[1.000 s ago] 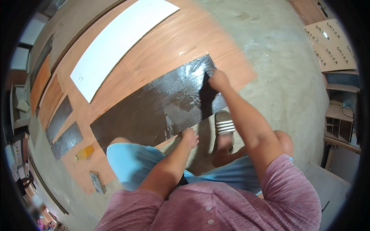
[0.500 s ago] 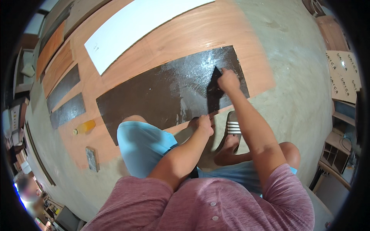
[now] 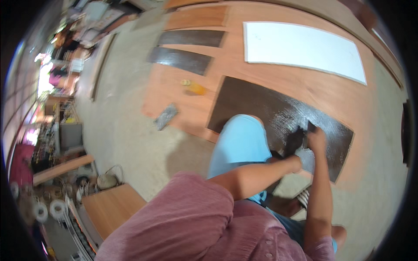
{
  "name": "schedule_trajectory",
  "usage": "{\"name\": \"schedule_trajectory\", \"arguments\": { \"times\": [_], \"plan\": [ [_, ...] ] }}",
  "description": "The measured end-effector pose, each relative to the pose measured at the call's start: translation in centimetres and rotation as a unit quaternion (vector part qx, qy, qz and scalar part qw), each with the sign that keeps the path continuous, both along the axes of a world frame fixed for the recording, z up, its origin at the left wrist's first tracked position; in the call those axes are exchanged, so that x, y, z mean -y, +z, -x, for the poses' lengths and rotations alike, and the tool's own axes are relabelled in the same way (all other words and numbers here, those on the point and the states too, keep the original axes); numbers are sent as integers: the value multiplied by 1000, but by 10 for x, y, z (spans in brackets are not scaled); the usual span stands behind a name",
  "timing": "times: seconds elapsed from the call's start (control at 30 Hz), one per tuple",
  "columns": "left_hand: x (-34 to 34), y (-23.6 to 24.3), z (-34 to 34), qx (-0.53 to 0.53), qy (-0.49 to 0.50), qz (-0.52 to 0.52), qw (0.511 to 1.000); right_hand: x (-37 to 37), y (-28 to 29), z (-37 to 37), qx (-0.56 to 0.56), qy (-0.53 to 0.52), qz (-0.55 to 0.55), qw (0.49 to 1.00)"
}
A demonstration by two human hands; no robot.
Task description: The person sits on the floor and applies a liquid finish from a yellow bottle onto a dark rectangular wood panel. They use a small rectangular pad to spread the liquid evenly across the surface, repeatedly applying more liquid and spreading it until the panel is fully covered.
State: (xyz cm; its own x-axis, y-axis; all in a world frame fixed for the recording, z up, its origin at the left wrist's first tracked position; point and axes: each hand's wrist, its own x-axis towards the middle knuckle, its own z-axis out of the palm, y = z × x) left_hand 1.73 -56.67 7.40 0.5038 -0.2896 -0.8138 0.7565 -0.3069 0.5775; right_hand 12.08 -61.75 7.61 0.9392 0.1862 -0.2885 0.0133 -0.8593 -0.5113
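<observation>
A dark brown panel (image 3: 257, 102) with a wet, shiny coat lies in front of me. Over its right part my right hand (image 3: 316, 141) is closed on a small dark flat-edged spreader (image 3: 311, 127). My left hand (image 3: 294, 164) is beside it at the panel's near edge, closed on a flat grey blade (image 3: 306, 159), blurred by motion. The two hands are close together, right above left. A dark shadow falls on the panel next to them. My left knee covers part of the near edge.
A white panel (image 3: 300, 45) lies beyond on the large wooden sheet (image 3: 230, 69). Two narrow dark strips (image 3: 191, 38) are at far left. A bottle of yellow liquid (image 3: 193, 87) and a grey block (image 3: 166, 116) lie left. A wooden board (image 3: 113, 206) and clutter stand at lower left.
My head view has swung left, shifting everything right. The left hand has come close to the right hand, and a grey blade now shows in it.
</observation>
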Motion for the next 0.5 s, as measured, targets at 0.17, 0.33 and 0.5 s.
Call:
{"name": "schedule_trajectory", "arguments": {
  "times": [0.17, 0.33, 0.5],
  "plan": [
    [-164, 196, 7, 345, 166, 1, 924, 107, -64, -39, -9, -192, -196, 962],
    [-332, 98, 54, 381, 563, -256, 688, 178, -24, -73, -87, -137, -285, 945],
    [-426, 35, 59, 271, 527, -491, 639, 215, 58, -73, 7, -204, -255, 945]
  ]
}}
